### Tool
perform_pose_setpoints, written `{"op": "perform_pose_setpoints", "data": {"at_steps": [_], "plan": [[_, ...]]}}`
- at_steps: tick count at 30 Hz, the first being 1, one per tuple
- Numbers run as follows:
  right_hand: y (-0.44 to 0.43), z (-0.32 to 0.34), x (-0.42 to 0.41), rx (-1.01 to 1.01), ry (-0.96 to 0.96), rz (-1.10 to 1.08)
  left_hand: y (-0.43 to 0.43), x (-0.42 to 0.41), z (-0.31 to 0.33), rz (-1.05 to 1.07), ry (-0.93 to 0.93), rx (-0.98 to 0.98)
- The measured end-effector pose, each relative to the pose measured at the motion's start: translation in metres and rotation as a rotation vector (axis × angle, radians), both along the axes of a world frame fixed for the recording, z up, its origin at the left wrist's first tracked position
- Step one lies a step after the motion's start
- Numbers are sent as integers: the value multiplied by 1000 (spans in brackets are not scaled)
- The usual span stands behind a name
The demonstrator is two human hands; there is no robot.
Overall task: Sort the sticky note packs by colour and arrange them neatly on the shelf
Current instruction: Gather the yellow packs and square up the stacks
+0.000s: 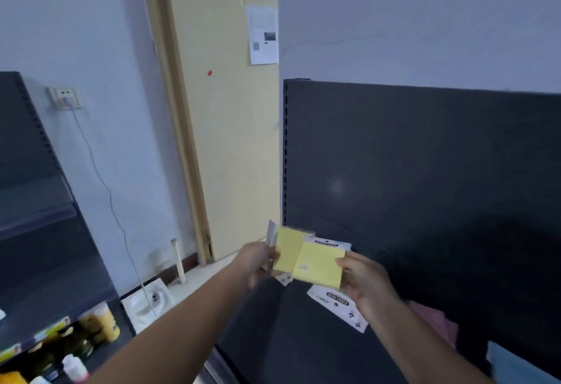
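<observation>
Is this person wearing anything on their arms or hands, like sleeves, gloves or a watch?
Nothing visible: left forearm and right forearm are bare, no sleeves. Left hand and right hand show no gloves, watch or bracelet; blur hides any rings.

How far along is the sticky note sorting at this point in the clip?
Done: little that can be confirmed. A pink pack and a light blue pack lie on the dark grey metal shelf at lower right, both partly out of view.
In hand: the left hand holds one yellow sticky note pack, and the right hand holds a second yellow pack, side by side above the shelf.
Left: no yellow pack is set down yet.
</observation>
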State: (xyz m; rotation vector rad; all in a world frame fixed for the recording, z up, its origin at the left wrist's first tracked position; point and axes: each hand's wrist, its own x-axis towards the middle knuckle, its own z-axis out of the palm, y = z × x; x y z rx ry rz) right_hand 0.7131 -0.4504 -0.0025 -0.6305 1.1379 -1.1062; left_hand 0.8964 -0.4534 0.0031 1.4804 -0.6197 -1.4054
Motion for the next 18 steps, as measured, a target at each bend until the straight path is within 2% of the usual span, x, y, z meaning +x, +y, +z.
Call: {"op": "perform_pose_setpoints", "data": {"at_steps": [5, 11, 16, 18], "plan": [[-40, -2, 37, 21, 25, -146, -64, 26, -13, -179, -50, 47], [-70, -18, 67, 33, 204, -249, -105, 48, -26, -221, 23, 84], [-85, -32, 83, 17, 667, -258, -117, 52, -42, -248, -4, 65], [-89, -37, 87, -4, 823, -213, -121, 50, -50, -246, -253, 33]]}}
